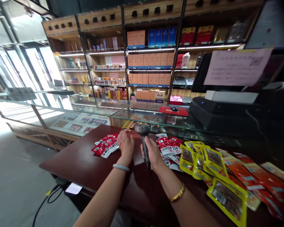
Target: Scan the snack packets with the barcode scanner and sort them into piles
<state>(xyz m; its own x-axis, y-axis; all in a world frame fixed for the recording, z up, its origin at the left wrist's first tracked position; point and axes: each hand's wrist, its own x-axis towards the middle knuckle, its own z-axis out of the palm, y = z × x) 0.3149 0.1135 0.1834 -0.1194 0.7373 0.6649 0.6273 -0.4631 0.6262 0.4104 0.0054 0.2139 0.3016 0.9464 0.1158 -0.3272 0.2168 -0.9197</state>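
Note:
My right hand (152,153) is wrapped round the handle of a black barcode scanner (142,129), its head upward and away from me. To its left, my left hand (126,144) rests low over the dark table, fingers apart, against the right edge of a small pile of red and white snack packets (107,145). Whether the fingers touch a packet is hard to tell. Another heap of red and white packets (169,146) lies just right of my right hand. Beyond it are yellow-edged snack packs (213,159) with brown strips showing through, then orange-red packets (248,173).
A glass display counter (118,108) runs behind the table (68,159). On it are a red mat (165,110) with a mouse (174,108) and a dark monitor bearing a pink paper sheet (236,66). Boxed goods fill the wall shelves. Cables (46,197) hang at the table's left.

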